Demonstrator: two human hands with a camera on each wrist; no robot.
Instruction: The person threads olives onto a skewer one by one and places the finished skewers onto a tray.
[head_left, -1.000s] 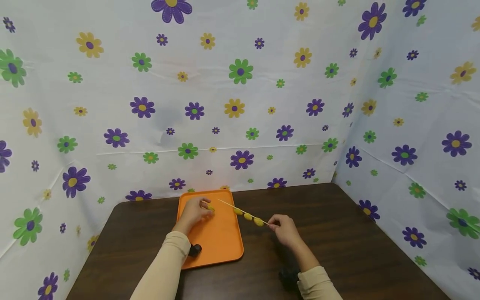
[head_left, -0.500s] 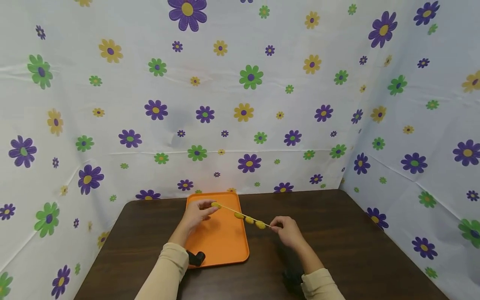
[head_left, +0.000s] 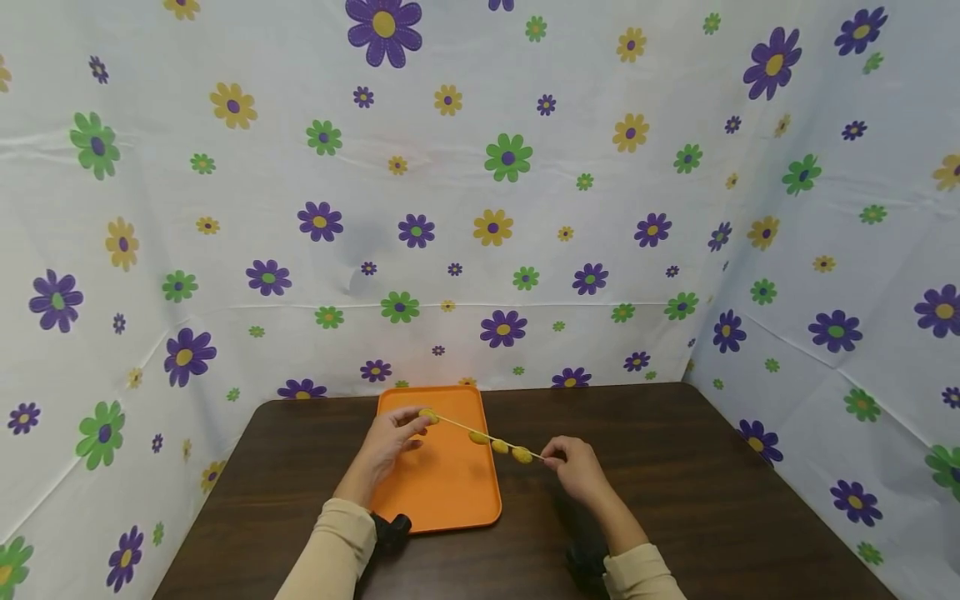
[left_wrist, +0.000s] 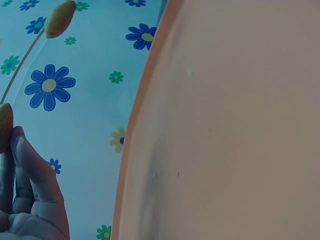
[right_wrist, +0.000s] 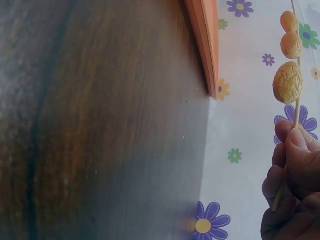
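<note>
My right hand (head_left: 577, 468) pinches the lower end of a thin wooden skewer (head_left: 457, 426) between thumb and fingers, and the skewer's blunt end shows against the palm in the right wrist view. Several wrinkled yellow fruits are threaded along it; the one nearest my right hand is a plump yellow fruit (right_wrist: 288, 82). My left hand (head_left: 382, 440) is over the tray and pinches another yellow fruit (head_left: 429, 416) at the skewer's far end. In the left wrist view this pinched fruit (left_wrist: 5, 127) sits at the fingertips, in line with the skewer.
An orange rectangular tray (head_left: 450, 498) lies on the dark wooden table (head_left: 675, 467), under the left hand and skewer. Black wrist devices (head_left: 392, 532) are worn on both arms. A white flower-printed sheet (head_left: 450, 183) stands behind and beside the table.
The left hand has brought its fruit from over the tray to the skewer's pointed end, and the two now meet. The right hand keeps its grip on the skewer. The head view has shifted slightly.
</note>
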